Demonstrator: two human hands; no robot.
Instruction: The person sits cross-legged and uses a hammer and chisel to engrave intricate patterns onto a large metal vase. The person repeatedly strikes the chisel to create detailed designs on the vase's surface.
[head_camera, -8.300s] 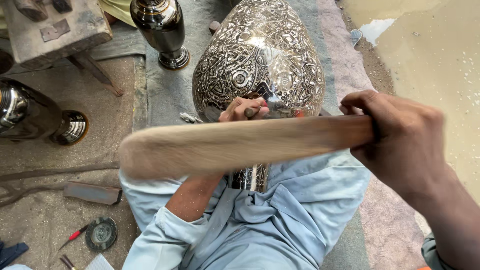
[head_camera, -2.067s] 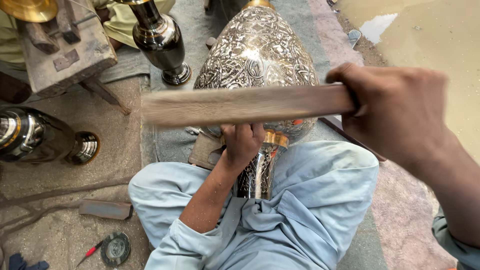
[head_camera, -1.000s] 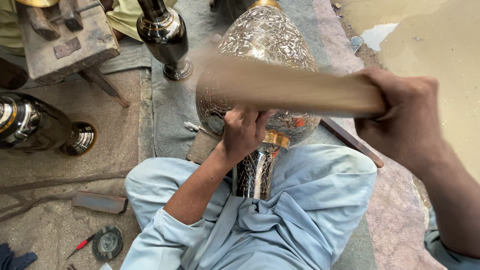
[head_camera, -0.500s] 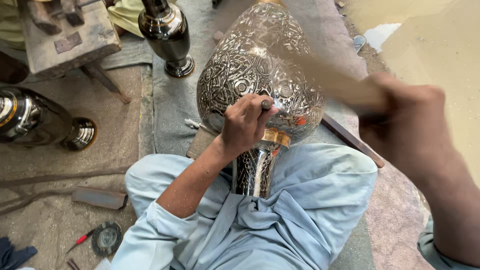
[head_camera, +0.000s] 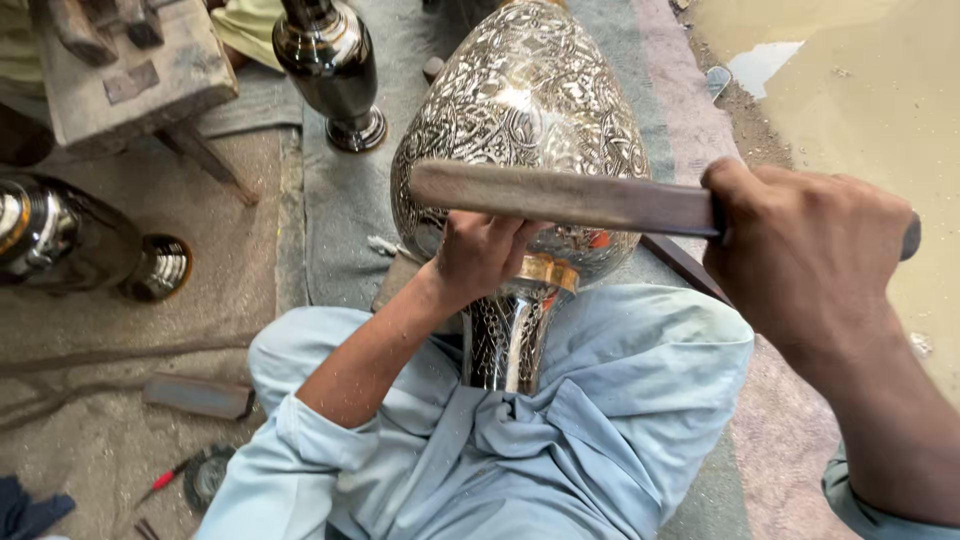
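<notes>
vase (head_camera: 520, 110) under left hand (head_camera: 485, 255); right hand (head_camera: 800, 260) grips mallet (head_camera: 560, 195)

The engraved vase (head_camera: 520, 120) lies on the lap, two vases (head_camera: 330, 70) to its left.

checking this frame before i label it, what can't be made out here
Head view only:
- What the left hand pinches against the engraved vase: hidden by its own fingers and the wooden stick.
- The vase's top: cut off by the upper edge.
- The stick's far end: hidden behind the right hand.
- The dark vase behind: neck cut off by the upper edge.
- Small tools at lower left: too small to identify.
</notes>
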